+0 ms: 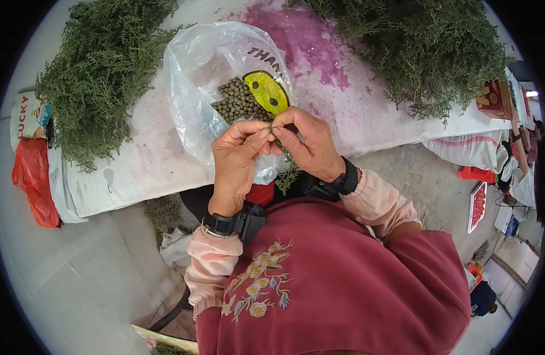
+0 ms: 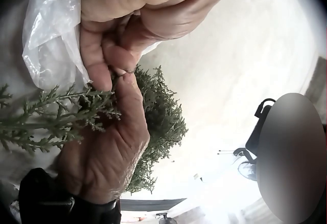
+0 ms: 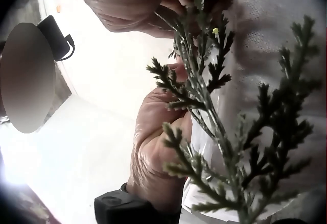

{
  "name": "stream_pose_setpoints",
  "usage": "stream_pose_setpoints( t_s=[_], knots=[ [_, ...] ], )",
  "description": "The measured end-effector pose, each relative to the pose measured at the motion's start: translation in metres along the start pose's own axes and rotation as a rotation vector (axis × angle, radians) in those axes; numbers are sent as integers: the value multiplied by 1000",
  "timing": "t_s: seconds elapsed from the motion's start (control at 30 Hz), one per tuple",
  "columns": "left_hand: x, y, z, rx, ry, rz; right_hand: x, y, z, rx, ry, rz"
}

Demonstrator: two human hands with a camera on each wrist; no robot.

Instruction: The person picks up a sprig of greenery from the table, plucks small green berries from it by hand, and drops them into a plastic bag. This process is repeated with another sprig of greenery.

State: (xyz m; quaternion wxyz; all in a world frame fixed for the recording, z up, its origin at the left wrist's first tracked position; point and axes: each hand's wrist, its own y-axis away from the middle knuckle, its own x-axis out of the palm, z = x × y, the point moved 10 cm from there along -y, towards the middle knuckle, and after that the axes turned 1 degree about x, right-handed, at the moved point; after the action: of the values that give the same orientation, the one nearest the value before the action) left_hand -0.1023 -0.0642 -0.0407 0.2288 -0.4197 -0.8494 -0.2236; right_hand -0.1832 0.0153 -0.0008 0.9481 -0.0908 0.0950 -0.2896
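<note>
In the head view my left hand point(image 1: 234, 160) and right hand point(image 1: 312, 142) meet fingertip to fingertip over the near edge of a clear plastic bag point(image 1: 186, 89). The right hand grips a green evergreen sprig point(image 1: 288, 176), whose scaly leaves hang below the fingers. Thumb and forefinger of the left hand pinch a small greenish bit of it at the meeting point, mostly hidden by the fingertips. Close up, the right wrist view shows the branching sprig point(image 3: 214, 116) hanging between the hands. Inside the bag lie several small round, grey-green pellet-like pieces point(image 1: 240, 100).
Heaps of evergreen branches lie on the white-covered table point(image 1: 136, 177), one at left point(image 1: 106, 65), one at right point(image 1: 420, 47). A magenta stain point(image 1: 314, 50) marks the cover. A red bag point(image 1: 35, 183) hangs at the left edge; a white sack point(image 1: 468, 151) is at right.
</note>
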Motion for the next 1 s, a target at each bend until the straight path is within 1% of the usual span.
stream_pose_setpoints(
  t_s=[0.07, 0.17, 0.2, 0.3, 0.33, 0.4, 0.43, 0.47, 0.53, 0.57, 0.6, 0.67, 0.7, 0.77, 0.83, 0.9, 0.93, 1.0],
  knots=[
    [2, 0, -2, 24, -3, 5, -1, 0, 1, 5, -16, -1],
    [2, 1, -1, 20, 69, -23, -2, 0, -1, 88, -112, 71],
    [2, 2, -4, 39, 82, -13, -7, -1, 6, 74, -94, 79],
    [0, 5, -2, 5, 183, -25, -18, -4, 27, 195, -272, 144],
    [-3, 6, -3, 24, 201, -17, -20, -11, 41, 184, -250, 157],
    [6, 8, -1, -6, 11, 189, -22, -39, 71, 155, -8, 226],
    [13, 11, 1, -18, -88, 287, -16, -59, 89, 103, 17, 260],
    [14, 11, -3, 2, -77, 291, -8, -82, 103, 51, 37, 293],
    [17, 12, -1, -60, -94, 323, -10, -139, 142, -256, -51, 163],
    [18, 13, 2, -96, -101, 336, -2, -158, 162, -259, -43, 170],
    [19, 14, 2, -92, -92, 336, 4, -175, 187, -244, -154, 164],
    [17, 14, 2, -69, -80, 308, 14, -180, 193, -222, -257, 156],
    [15, 14, 1, -57, -72, 295, 21, -168, 195, -394, 19, 153],
    [16, 15, 3, -41, -98, 326, 46, -133, 185, -738, 579, 150],
    [17, 16, 5, -19, -175, 374, 66, -96, 129, -549, 682, 429],
    [18, 15, 2, -18, -175, 388, 67, -67, 81, -495, 777, 499],
    [20, 15, 1, -21, -186, 403, 64, -61, 70, -493, 780, 505],
    [21, 15, 0, -30, -194, 418, 52, -57, 48, -425, 826, 456]
  ],
)
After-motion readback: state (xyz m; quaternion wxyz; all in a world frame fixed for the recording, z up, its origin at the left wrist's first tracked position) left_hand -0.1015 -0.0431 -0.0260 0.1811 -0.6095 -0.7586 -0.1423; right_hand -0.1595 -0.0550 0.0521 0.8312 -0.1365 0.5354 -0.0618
